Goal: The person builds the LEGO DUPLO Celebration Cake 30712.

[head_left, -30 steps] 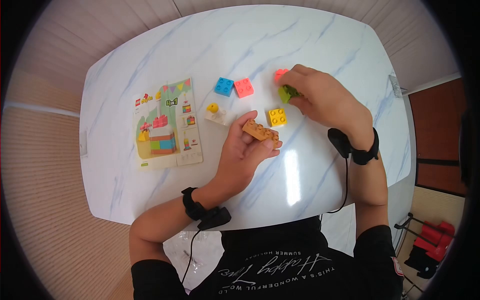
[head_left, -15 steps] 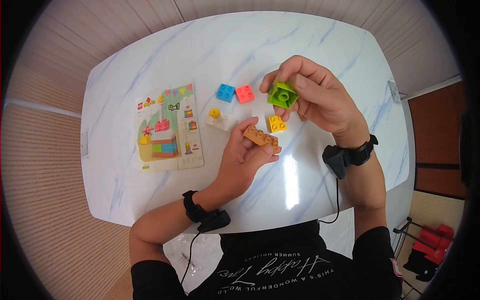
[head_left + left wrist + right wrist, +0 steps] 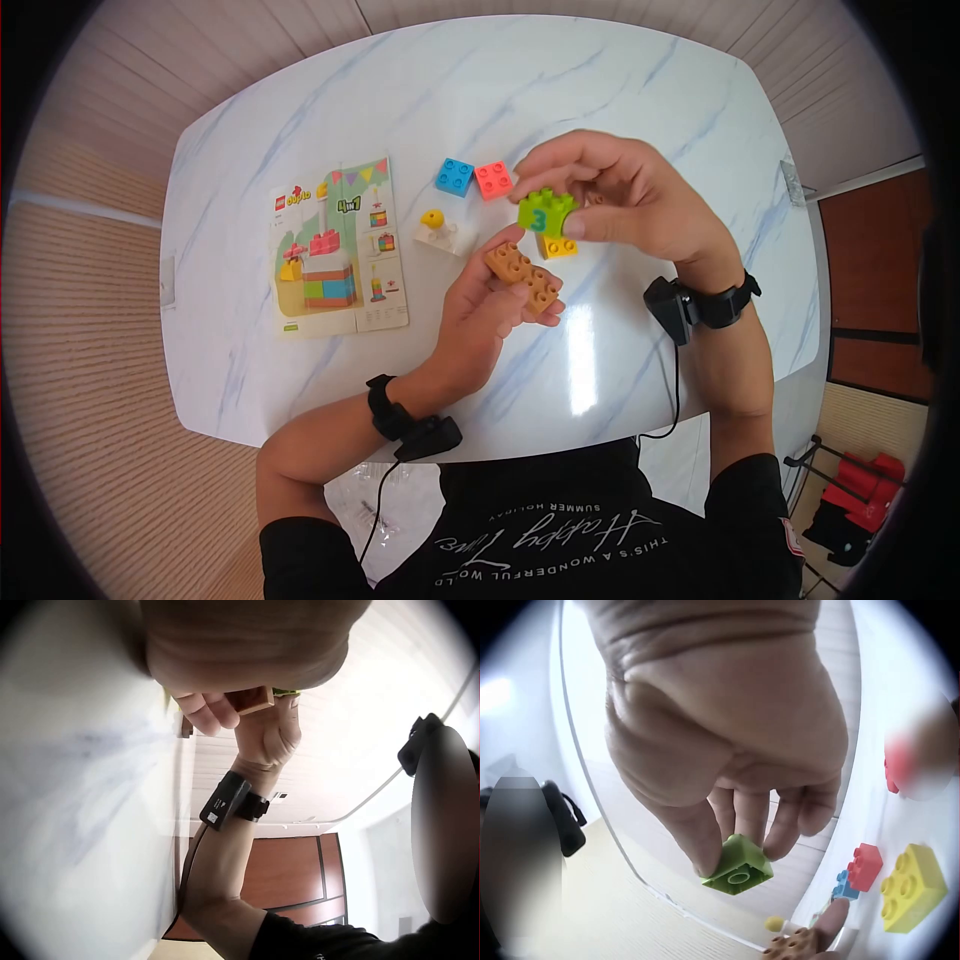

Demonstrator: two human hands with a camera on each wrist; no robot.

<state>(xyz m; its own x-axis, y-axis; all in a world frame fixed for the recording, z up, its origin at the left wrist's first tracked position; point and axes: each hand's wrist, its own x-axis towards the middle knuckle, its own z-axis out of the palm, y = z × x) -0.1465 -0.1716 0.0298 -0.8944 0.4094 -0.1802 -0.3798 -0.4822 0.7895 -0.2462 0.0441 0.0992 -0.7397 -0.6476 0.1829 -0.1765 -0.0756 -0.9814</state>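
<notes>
My left hand (image 3: pixel 472 328) holds a tan-brown toy building brick (image 3: pixel 522 277), studs up, with the thumb over its edge and the fingers beneath. Just above it, my right hand (image 3: pixel 640 205) pinches a lime green brick (image 3: pixel 543 215) marked with a 3. In the head view its studs point away from me; the right wrist view shows the hollow underside of the green brick (image 3: pixel 742 871). The two held bricks are apart. A yellow brick (image 3: pixel 559 248) on the table is partly hidden behind the green one.
Beyond the hands lie a blue brick (image 3: pixel 455 177) and a pink brick (image 3: pixel 493 180). A white piece with a yellow top (image 3: pixel 435 226) is near my left fingers. An illustrated booklet (image 3: pixel 335 250) lies at left. A red brick (image 3: pixel 892 771) shows in the right wrist view.
My right hand has lifted the green brick off the table and brought it left toward the brown brick, turning its numbered side into view. The left hand has tilted the brown brick slightly.
</notes>
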